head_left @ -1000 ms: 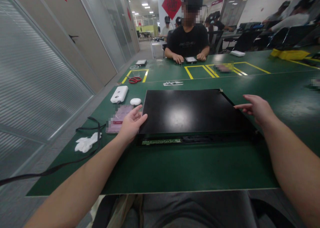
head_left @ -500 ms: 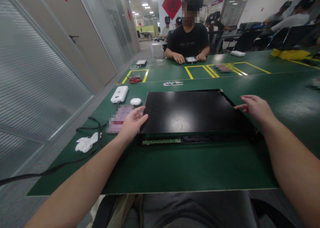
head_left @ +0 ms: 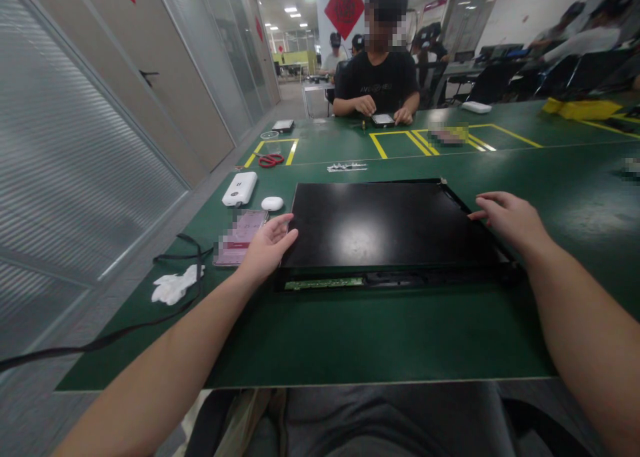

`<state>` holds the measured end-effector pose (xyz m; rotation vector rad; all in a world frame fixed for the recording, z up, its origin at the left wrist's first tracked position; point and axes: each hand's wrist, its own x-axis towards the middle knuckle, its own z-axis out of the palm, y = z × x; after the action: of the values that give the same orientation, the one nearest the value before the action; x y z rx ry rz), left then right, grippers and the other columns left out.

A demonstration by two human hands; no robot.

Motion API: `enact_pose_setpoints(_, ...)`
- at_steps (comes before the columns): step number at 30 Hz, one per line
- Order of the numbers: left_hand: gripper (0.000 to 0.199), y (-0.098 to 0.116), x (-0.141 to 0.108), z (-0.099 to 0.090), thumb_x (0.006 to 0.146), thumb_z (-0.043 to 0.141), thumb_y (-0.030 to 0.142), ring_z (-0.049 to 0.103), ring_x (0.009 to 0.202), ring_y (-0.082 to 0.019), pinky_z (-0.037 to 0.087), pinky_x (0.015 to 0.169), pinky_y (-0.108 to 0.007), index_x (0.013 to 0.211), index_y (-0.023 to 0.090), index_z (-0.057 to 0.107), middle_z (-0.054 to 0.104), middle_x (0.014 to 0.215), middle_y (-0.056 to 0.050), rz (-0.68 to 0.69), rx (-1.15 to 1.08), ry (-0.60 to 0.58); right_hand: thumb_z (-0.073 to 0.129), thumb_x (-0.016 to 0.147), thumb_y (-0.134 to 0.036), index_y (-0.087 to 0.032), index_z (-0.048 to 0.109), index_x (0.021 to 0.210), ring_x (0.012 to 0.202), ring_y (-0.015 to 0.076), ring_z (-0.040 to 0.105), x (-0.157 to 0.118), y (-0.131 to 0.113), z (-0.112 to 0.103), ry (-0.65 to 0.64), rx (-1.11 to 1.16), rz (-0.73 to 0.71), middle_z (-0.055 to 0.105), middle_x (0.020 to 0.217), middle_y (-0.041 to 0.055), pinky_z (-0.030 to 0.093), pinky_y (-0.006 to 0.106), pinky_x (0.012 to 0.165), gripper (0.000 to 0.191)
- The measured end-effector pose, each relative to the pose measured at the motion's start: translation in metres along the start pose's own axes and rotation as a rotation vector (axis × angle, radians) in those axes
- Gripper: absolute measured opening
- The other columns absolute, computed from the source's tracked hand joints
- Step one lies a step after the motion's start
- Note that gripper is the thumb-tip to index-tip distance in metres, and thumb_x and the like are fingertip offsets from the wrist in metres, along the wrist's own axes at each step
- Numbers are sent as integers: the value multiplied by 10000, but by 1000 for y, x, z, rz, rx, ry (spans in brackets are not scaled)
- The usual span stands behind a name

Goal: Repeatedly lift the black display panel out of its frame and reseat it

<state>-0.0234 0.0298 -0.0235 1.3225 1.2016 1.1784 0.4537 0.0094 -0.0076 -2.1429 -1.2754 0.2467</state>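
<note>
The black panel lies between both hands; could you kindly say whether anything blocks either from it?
Nothing visible blocks the left hand, at the left edge of the black panel. On the right, the dark frame runs alongside; whether the right hand touches panel or frame is unclear.

The green table [head_left: 380, 343] bears a black-framed panel [head_left: 370, 227], a phone [head_left: 245, 230], a white oval case [head_left: 272, 204] and red-handled scissors [head_left: 271, 161] (beside yellow tape [head_left: 293, 152]).
</note>
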Motion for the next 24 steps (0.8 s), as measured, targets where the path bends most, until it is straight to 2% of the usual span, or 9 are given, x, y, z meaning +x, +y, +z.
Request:
enact_pose_setpoints(4, 589, -1, 0, -1, 709, 824, 359, 614, 1250, -287, 396, 1164, -513, 1234, 161, 645, 706, 1200, -113, 10, 47, -30, 531, 809, -495, -240, 693, 1161, 846, 265, 681, -2, -7, -3, -20, -42, 72, 761, 803, 50, 481, 406, 830, 463)
enact_pose_setpoints(9, 577, -1, 0, -1, 733, 803, 379, 599, 1278, -296, 380, 1176, -523, 1242, 163, 637, 692, 1242, -131, 27, 120, -44, 533, 795, -464, -234, 714, 1078, 984, 301, 678, -6, -15, -5, -3, -114, 38, 750, 768, 62, 471, 393, 807, 407)
enact_pose_setpoints(16, 590, -1, 1, -2, 743, 786, 389, 604, 1267, -294, 416, 1146, -508, 1268, 178, 617, 690, 1223, -121, 55, 187, -69, 582, 753, -443, -233, 761, 1010, 849, 270, 666, -3, -12, -4, 3, -240, -14, 740, 821, 63, 481, 374, 771, 377)
enact_pose_setpoints(24, 602, -2, 1, -2, 731, 788, 384, 632, 1207, -275, 442, 1114, -487, 1270, 179, 617, 698, 1133, -97, 69, 188, -88, 597, 743, -426, -232, 781, 961, 807, 250, 655, -3, -12, -5, -1, -279, -28, 724, 799, 62, 482, 355, 722, 344)
